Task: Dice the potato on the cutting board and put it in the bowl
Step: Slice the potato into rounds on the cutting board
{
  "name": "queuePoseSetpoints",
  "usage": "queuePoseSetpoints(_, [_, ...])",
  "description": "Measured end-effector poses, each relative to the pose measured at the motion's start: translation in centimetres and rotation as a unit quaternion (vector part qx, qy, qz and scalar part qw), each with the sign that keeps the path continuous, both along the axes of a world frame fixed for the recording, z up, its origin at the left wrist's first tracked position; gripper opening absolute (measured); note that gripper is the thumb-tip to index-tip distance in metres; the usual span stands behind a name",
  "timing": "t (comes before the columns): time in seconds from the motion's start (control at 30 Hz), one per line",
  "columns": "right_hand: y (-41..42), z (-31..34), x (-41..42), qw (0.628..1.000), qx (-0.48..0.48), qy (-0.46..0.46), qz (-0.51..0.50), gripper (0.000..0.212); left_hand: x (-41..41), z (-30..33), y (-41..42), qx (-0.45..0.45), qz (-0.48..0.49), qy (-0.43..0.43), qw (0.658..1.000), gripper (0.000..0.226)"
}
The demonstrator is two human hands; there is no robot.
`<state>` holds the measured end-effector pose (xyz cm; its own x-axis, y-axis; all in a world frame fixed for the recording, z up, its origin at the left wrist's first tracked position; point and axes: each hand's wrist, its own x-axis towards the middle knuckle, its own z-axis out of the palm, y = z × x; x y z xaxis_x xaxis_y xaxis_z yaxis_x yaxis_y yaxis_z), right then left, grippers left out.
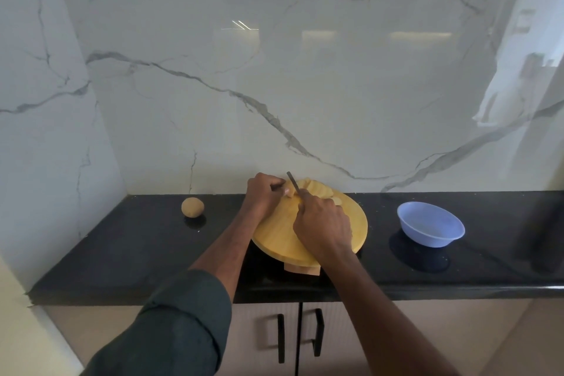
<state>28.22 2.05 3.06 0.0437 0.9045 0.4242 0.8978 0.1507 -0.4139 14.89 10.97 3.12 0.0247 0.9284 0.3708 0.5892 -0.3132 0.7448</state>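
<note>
Wooden cutting board [308, 232] carries potato pieces [317, 189] at its far edge; left hand [264, 194] pinches them, right hand [323, 227] grips the knife [293, 181]. Right of the board sits the bowl [430, 227].
</note>
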Motion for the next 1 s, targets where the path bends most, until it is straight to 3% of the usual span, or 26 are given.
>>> queuePoseSetpoints(0.33, [0.5,0.1,-0.1,1.0,-0.011,-0.006,0.004,0.047,-0.2,-0.3,0.6,0.005,-0.008,0.014,1.0,0.01])
queuePoseSetpoints(0.73, [1.5,0.5,-1.1,1.0,-0.03,0.003,0.003,0.04,-0.6,-1.1,1.6,0.014,-0.02,0.009,1.0,0.033])
queuePoseSetpoints(1.0, [1.2,0.5,-0.9,0.998,-0.042,-0.037,0.011,0.039,-0.7,-1.5,1.7,0.029,-0.017,-0.001,0.999,0.033])
